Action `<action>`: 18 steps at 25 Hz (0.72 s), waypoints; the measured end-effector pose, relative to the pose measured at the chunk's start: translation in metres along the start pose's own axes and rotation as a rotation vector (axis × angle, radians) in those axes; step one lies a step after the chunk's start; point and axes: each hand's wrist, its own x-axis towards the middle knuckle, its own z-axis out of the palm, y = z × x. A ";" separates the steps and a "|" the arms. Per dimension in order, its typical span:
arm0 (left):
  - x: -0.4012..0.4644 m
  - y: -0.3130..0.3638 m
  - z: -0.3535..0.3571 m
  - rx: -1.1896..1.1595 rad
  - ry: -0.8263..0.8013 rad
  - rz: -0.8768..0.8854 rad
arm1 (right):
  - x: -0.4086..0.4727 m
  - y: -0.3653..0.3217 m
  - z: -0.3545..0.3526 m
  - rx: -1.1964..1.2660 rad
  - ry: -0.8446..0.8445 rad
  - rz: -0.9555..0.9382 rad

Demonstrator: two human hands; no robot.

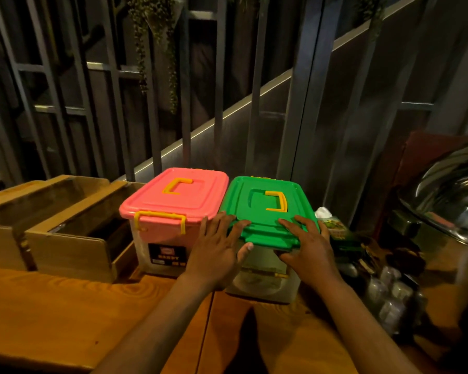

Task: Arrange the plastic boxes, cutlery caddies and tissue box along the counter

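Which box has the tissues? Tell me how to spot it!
Find the two lidded plastic boxes at the back of the wooden counter. Just right of the green-lidded box, partly hidden behind the right hand, sits the tissue box. It is smaller, printed green, with white tissue poking out.

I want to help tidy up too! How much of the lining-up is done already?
Done, it seems: the pink-lid box stands beside the wooden caddies at the back of the counter. In hand: the left hand and right hand both rest on the green-lid box, snug against the pink one. Left: the tissue box is half hidden behind the green box, so it probably still needs a spot.
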 end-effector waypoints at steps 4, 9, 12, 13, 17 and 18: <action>0.016 -0.008 0.012 0.030 -0.009 0.004 | 0.017 0.006 0.007 -0.017 -0.001 -0.003; 0.020 -0.014 0.020 0.035 0.020 0.025 | 0.022 0.008 0.012 -0.014 0.033 -0.016; 0.019 -0.012 0.022 0.056 0.034 0.041 | 0.018 0.005 0.011 -0.012 0.012 -0.007; 0.020 -0.011 0.022 0.063 0.034 0.042 | 0.018 0.004 0.008 -0.008 -0.003 0.012; 0.018 -0.011 0.019 0.038 -0.016 0.016 | 0.013 -0.005 0.003 -0.138 -0.020 0.063; 0.016 -0.008 0.020 0.048 -0.009 -0.009 | 0.008 -0.007 0.006 -0.176 0.000 0.070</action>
